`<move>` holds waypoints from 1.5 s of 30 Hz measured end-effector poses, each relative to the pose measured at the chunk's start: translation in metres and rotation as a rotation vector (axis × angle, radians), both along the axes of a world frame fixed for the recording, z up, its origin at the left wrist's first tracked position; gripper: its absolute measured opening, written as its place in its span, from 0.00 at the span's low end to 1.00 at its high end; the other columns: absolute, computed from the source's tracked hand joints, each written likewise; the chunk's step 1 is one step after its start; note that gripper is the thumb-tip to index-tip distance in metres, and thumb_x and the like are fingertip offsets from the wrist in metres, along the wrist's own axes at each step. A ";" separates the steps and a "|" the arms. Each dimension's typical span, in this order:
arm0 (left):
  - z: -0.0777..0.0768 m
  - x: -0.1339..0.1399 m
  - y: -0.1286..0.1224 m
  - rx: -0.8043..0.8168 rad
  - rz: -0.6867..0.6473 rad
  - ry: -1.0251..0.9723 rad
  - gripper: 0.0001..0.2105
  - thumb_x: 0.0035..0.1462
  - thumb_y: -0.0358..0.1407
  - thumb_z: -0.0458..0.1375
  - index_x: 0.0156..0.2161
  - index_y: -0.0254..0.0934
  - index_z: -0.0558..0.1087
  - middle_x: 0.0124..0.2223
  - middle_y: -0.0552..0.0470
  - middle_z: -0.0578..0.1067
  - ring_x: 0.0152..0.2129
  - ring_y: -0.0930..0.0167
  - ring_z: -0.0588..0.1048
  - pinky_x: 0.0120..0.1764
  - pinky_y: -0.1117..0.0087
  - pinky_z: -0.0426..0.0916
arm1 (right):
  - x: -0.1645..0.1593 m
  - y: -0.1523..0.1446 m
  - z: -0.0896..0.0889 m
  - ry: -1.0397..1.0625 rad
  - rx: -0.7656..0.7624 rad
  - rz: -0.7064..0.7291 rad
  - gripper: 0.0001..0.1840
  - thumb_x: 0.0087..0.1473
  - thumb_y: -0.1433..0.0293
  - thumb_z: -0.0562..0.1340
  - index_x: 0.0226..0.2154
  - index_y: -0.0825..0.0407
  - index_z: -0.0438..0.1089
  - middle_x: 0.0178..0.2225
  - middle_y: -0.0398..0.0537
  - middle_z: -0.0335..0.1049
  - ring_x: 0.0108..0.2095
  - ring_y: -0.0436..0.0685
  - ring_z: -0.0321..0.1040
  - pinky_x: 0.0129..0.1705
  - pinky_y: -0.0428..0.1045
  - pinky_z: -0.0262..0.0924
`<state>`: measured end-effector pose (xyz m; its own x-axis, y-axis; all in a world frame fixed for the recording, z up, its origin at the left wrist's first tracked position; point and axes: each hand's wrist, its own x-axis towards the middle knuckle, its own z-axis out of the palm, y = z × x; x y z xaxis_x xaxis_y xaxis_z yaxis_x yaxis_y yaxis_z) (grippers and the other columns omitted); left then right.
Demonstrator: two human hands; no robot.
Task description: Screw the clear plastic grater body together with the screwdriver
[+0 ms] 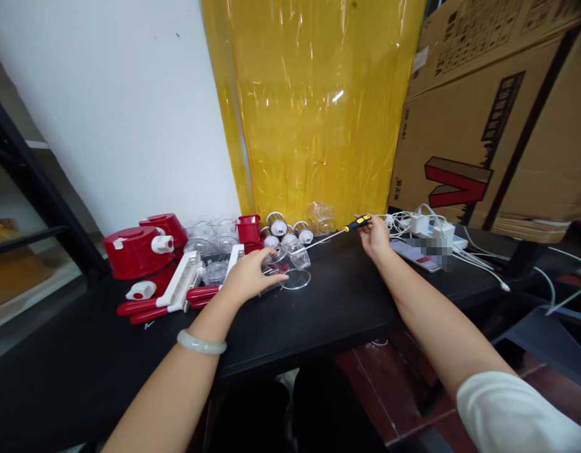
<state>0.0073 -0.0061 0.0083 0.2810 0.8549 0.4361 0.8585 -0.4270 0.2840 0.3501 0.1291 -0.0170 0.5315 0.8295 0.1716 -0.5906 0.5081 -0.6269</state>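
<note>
Risk: left hand (249, 275) loosely cupping clear plastic cup (290, 259) may tip it while right hand (375, 238) grips yellow-black screwdriver (340, 230).

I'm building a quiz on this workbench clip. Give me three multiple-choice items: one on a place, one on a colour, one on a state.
1. Where does the screwdriver lie?
A. on the black table
B. on the floor
C. on the cardboard box

2. What colour is the sheet against the wall?
A. blue
B. yellow
C. green

3. What is the left hand doing?
A. hanging free
B. holding a phone
C. resting on a clear plastic part

Answers: 1 A, its shaft lies on the tabletop with the right hand on the handle; 2 B, it is clear yellow film; 3 C, the palm covers the clear piece.
</note>
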 end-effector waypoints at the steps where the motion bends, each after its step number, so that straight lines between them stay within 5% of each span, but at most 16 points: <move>1: 0.000 0.000 0.000 0.000 0.000 -0.001 0.31 0.49 0.54 0.67 0.55 0.41 0.72 0.52 0.44 0.79 0.48 0.56 0.77 0.50 0.57 0.70 | 0.000 0.001 0.000 -0.001 -0.001 -0.005 0.07 0.44 0.73 0.63 0.29 0.50 0.67 0.25 0.42 0.76 0.29 0.51 0.74 0.28 0.43 0.62; 15: 0.000 -0.001 -0.001 0.008 -0.012 -0.001 0.31 0.49 0.54 0.67 0.55 0.41 0.72 0.52 0.44 0.79 0.49 0.55 0.77 0.50 0.56 0.70 | 0.000 0.007 -0.006 -0.110 0.009 -0.103 0.12 0.43 0.67 0.70 0.31 0.50 0.70 0.29 0.41 0.76 0.31 0.48 0.72 0.28 0.41 0.61; 24: 0.000 0.000 0.000 0.007 -0.019 0.004 0.31 0.49 0.54 0.67 0.55 0.41 0.71 0.52 0.44 0.79 0.49 0.56 0.77 0.50 0.56 0.70 | 0.001 -0.002 0.001 -0.122 -0.070 -0.063 0.09 0.43 0.71 0.64 0.31 0.49 0.66 0.26 0.40 0.78 0.18 0.45 0.59 0.20 0.40 0.54; 38: -0.002 -0.002 0.002 0.007 -0.012 0.010 0.31 0.49 0.56 0.66 0.55 0.41 0.71 0.52 0.43 0.79 0.48 0.56 0.77 0.50 0.56 0.70 | 0.001 0.000 0.001 -0.047 -0.036 -0.020 0.09 0.44 0.75 0.58 0.32 0.49 0.67 0.27 0.41 0.77 0.25 0.49 0.70 0.28 0.43 0.62; 45: -0.001 -0.001 0.001 0.008 -0.012 0.007 0.30 0.49 0.55 0.67 0.54 0.42 0.71 0.52 0.44 0.79 0.48 0.56 0.77 0.50 0.56 0.70 | 0.002 0.003 -0.003 -0.072 0.020 -0.033 0.08 0.45 0.69 0.65 0.32 0.50 0.69 0.28 0.42 0.75 0.27 0.49 0.71 0.30 0.44 0.64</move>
<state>0.0067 -0.0055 0.0075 0.2944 0.8481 0.4406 0.8554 -0.4394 0.2743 0.3523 0.1321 -0.0202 0.5440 0.8080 0.2262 -0.5274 0.5389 -0.6568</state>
